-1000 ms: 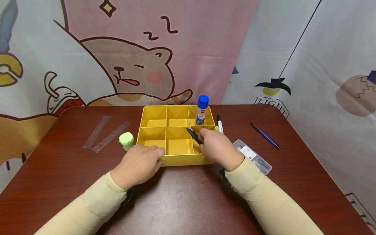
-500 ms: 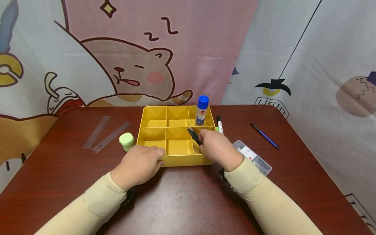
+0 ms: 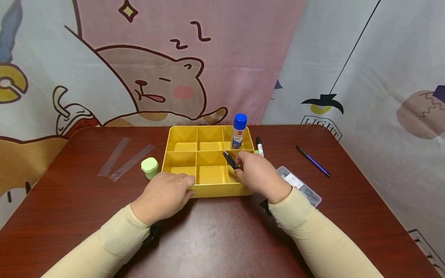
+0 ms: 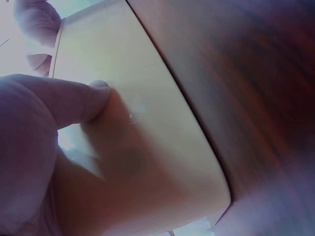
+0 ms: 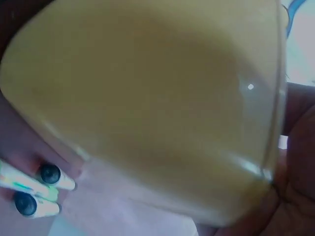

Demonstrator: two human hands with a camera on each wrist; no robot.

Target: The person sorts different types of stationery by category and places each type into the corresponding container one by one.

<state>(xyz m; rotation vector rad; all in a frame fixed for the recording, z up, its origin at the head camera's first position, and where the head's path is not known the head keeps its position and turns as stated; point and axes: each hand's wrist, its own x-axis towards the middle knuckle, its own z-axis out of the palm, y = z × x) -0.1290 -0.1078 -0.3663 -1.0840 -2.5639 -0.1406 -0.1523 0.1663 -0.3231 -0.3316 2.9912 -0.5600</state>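
Left hand: grips yellow six-compartment tray | Right hand: pinches black pen-like tool | Glue stick: upright, back-right compartment

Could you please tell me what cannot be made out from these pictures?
Head view: lower end of the black pen-like item, hidden by the right hand.
Head view: print on the blue-capped bottle, too small to read.
Head view: part of the clear case, behind the right sleeve.
Left wrist view: much of the left hand, cut off by the edge.
Right wrist view: what the right hand grips, behind the yellow tray.
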